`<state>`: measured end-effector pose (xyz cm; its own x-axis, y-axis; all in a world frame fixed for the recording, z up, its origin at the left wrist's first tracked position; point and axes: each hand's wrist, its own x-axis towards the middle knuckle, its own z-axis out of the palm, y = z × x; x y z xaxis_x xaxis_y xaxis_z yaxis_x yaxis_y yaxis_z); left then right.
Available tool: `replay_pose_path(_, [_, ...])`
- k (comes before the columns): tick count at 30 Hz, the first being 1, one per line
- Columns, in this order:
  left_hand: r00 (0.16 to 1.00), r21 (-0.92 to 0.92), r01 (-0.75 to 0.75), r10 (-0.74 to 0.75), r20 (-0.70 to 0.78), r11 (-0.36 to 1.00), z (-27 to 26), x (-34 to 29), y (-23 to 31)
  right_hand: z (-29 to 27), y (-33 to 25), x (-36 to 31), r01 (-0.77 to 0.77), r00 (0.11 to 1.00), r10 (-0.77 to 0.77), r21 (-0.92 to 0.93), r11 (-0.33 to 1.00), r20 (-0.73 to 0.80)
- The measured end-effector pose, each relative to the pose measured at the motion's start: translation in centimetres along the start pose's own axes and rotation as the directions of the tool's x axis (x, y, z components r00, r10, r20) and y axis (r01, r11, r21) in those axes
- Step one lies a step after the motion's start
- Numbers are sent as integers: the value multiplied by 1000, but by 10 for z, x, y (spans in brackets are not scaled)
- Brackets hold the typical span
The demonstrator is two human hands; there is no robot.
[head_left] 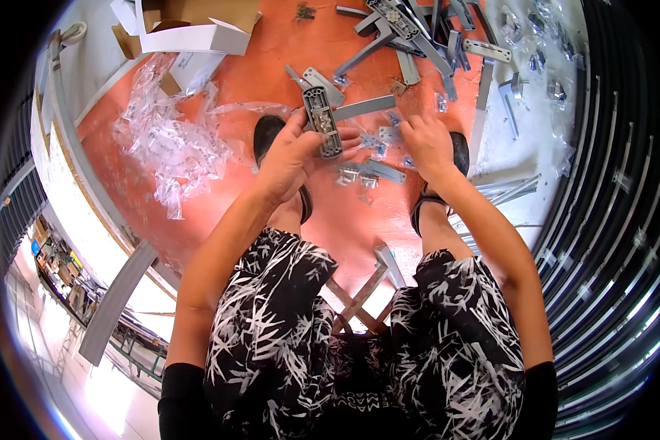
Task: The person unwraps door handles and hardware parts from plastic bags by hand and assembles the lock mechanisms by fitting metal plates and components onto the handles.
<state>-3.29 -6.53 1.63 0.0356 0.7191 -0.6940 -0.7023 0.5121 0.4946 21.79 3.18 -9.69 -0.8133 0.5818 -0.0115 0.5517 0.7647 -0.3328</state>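
Observation:
My left hand point(295, 150) is wrapped round a long grey metal housing point(322, 123) with rounded ends, its hollow side with inner fittings facing up. To the right, my right hand point(427, 147) reaches down over small parts, its fingers curled together; whatever lies between the fingertips is too small to tell. Beside it on the floor are small clear packets of hardware point(371, 141) and a flat grey plate point(386, 171). A grey lever arm point(364, 107) lies just beyond the housing. Another rounded grey cover point(324, 86) rests behind my left hand.
Crumpled clear plastic bags point(176, 139) cover the orange floor at left, below an open white carton point(198, 37). Grey handles and levers point(411, 37) are piled at the far right. Long dark profiles point(616, 220) line the right side. My sandalled feet flank the parts.

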Motion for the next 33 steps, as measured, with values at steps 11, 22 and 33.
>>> replay_pose_path(11, [1000,-2,28,-28,14,1000,6,3,-3,-78,-19,3,-545,823,390,770,333,414])
replay_pose_path(22, [996,104,89,-91,15,991,12,1,-4,-109,-73,40,-483,856,154,870,-100,493])
replay_pose_path(33, [990,91,130,-134,43,987,13,-4,-5,-105,-76,46,-587,794,146,807,-68,590])
